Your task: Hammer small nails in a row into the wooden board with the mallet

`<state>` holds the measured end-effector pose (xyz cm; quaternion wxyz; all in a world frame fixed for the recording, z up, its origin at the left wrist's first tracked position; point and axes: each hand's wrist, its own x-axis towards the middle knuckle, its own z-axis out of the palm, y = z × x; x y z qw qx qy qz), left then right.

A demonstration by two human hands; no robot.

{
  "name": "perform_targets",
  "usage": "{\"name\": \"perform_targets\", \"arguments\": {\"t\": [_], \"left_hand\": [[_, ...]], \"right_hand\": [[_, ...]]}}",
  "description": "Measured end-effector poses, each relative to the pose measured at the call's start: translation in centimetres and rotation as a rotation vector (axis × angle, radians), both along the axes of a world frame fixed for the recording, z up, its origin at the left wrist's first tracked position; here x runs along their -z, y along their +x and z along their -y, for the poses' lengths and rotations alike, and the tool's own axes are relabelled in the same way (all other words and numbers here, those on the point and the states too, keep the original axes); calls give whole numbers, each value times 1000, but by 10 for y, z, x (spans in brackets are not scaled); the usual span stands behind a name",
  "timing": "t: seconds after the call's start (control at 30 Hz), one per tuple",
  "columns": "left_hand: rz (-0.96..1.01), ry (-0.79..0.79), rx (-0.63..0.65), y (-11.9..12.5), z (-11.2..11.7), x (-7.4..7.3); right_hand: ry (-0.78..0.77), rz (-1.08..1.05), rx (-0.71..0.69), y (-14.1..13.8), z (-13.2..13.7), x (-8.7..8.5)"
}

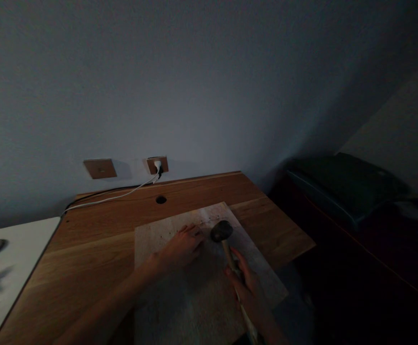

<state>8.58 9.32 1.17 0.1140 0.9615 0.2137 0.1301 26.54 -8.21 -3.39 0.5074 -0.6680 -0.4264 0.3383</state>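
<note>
My right hand [246,282] is closed around the pale handle of a hammer [222,231]. The hammer's dark, rounded head is over the upper right part of a pale board [180,306], and I cannot tell whether it touches the surface. My left hand [185,244] lies on the same board, left of the hammer head, with its fingers stretched toward the far edge. Small dark spots and tiny bits [209,221] run in a rough line near that edge; they are too small to name. Whatever may be under the left fingertips is hidden.
The board lies on a wooden table [97,249] with a round cable hole [161,199]. White and black cables run along the back to a wall socket [157,165]. A white surface [18,268] adjoins on the left; a dark green cushion-like object [348,182] is at right.
</note>
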Motion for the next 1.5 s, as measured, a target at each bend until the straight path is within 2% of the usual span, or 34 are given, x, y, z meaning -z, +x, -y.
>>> {"name": "perform_targets", "arguments": {"t": [0.2, 0.3, 0.43, 0.67, 1.03, 1.2, 1.33, 1.5], "left_hand": [[75, -230, -95, -39, -43, -17], [34, -290, -106, -58, -63, -14], [23, -337, -69, -69, -76, -4], [93, -304, -70, -63, -75, 2], [-26, -129, -104, -60, -65, -2], [47, -183, -46, -59, -66, 3], [105, -254, -15, -61, -72, 14], [262, -341, -100, -65, -73, 32]], "right_hand": [[-71, -32, -7, 0, 0, 0], [-102, -61, -10, -2, 1, -3], [-96, -66, -4, -3, 1, -4], [-91, -46, 16, -5, 0, -3], [-83, -61, 31, -6, -1, -4], [-81, -60, 2, -6, 0, -4], [-71, -52, 11, -5, 0, -5], [-87, -24, -16, -5, -2, -5]]}}
